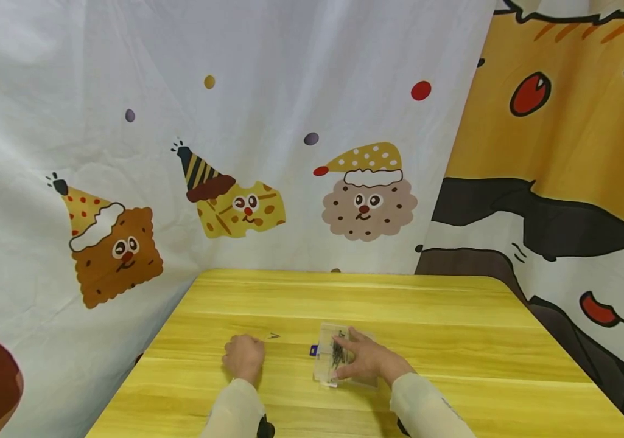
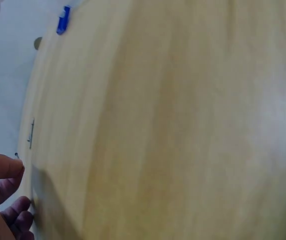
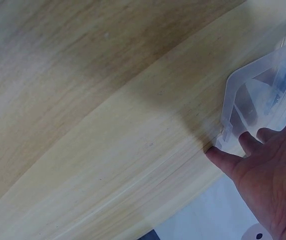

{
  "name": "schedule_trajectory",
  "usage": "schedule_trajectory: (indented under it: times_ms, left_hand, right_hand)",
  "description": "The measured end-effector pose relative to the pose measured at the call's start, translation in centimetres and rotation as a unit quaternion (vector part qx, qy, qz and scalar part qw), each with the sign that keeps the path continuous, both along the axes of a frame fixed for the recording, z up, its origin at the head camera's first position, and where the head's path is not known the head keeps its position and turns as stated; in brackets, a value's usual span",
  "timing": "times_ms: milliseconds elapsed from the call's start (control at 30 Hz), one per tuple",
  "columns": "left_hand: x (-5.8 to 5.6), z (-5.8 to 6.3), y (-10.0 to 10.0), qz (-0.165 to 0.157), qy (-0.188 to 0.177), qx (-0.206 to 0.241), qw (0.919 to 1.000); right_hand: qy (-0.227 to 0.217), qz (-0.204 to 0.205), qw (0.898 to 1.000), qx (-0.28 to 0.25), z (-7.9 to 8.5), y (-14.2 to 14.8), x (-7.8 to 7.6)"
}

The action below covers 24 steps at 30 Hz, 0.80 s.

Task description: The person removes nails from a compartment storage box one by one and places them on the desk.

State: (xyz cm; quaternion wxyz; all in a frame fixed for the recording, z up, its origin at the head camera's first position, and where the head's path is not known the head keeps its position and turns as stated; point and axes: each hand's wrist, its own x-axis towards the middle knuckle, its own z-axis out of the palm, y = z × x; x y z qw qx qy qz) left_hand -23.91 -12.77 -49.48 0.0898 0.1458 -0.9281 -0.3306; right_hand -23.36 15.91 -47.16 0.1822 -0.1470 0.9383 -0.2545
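Observation:
In the left wrist view, my left hand [image 2: 2, 175] pinches a small nail [image 2: 16, 155] between thumb and fingertip; only its head end shows. Just beyond that hand, thin metal nails [image 1: 273, 335] lie on the table in a V shape. A clear plastic box [image 1: 324, 336] with several dark nails [image 1: 339, 353] heaped in it lies to the right. Over the box my right hand [image 1: 365, 358] spreads its fingers, one fingertip touching the box edge in the right wrist view. That hand partly covers the box and its contents.
The wooden-patterned table [image 1: 443, 316] carries everything. A small blue tab [image 1: 314, 350] shows at the box's left side. Behind the table hangs a white curtain [image 1: 268, 121] printed with cartoon figures.

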Motion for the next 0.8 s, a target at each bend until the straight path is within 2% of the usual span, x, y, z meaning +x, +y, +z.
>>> schedule_trajectory:
  times_ms: [300, 400, 800]
  left_hand:
    - [-0.10, -0.64, 0.02, -0.001, 0.013, -0.032, 0.9994]
    - [-0.23, -0.97, -0.03, -0.001, 0.018, -0.032, 0.9993]
    - [0.12, -0.69, 0.00, 0.006, 0.028, -0.016, 0.9995]
  right_hand:
    - [0.004, -0.003, 1.000, 0.000, -0.16, -0.08, 0.06]
    - [0.004, -0.002, 1.000, 0.002, -0.08, -0.07, 0.09]
    - [0.006, 0.001, 1.000, 0.004, -0.09, -0.08, 0.06]
